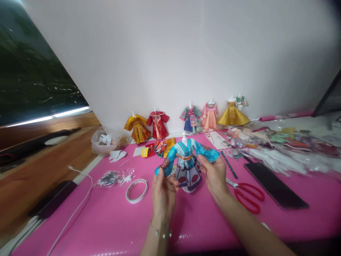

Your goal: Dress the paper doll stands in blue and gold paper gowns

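Home craft table [106,220]: paper dresses [157,124], scissors [246,193]

The bench [112,220] wears a glossy pink covering, smooth enough to throw back light near its front edge. The blue paper dress [186,165] looks like printed paper with a slight sheen, on a white plastic stand. The tape roll [136,190] is white and matt. The scissors [246,195] have red plastic handles and metal blades. The phone [275,185] shows a dark glossy face. Crinkled clear plastic wrappers [277,156] glint toward the right edge. The floor [32,174] is wood.
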`<state>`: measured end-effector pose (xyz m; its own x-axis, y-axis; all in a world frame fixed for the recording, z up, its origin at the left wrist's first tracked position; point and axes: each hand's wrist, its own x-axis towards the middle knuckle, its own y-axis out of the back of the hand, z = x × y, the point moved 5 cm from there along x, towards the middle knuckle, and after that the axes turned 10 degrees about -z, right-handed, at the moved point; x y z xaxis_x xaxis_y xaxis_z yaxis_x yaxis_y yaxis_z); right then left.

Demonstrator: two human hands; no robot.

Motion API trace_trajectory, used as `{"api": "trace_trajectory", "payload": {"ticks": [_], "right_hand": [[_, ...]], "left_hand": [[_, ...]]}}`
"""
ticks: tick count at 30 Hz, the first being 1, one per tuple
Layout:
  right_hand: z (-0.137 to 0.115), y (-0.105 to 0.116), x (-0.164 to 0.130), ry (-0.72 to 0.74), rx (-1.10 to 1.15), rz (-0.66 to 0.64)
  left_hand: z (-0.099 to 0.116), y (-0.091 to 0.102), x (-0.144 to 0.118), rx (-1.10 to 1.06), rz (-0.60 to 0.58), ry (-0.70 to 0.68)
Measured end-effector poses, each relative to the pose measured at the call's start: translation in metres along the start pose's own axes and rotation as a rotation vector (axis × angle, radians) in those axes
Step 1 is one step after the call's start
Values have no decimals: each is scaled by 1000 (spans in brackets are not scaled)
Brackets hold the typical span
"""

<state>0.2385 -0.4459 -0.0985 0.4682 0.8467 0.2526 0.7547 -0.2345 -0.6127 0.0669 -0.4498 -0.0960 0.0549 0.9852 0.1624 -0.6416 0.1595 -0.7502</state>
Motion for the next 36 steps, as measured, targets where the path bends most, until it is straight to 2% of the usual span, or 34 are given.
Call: {"api": "trace_trajectory", "payload": {"ticks": [12, 25, 29, 33, 34, 36], "right_hand": [[-1, -8, 6, 0, 31, 22], [2, -9, 5, -6, 36, -25], [2, -5, 4, 8, 29, -19], [1, -2, 3, 22, 7, -7], [1, -1, 2, 25, 1, -7], [-1, 1, 0, 29, -10, -9]], "left_hand": [[-1, -7, 6, 38, -42, -23], [1, -1, 7, 68, -90, -16], [1, 9, 2, 32, 6, -42], [-11, 23, -18, -12, 229, -94], [-15, 24, -25, 2, 252, -111], [-28, 16, -35, 82, 180, -82]]}}
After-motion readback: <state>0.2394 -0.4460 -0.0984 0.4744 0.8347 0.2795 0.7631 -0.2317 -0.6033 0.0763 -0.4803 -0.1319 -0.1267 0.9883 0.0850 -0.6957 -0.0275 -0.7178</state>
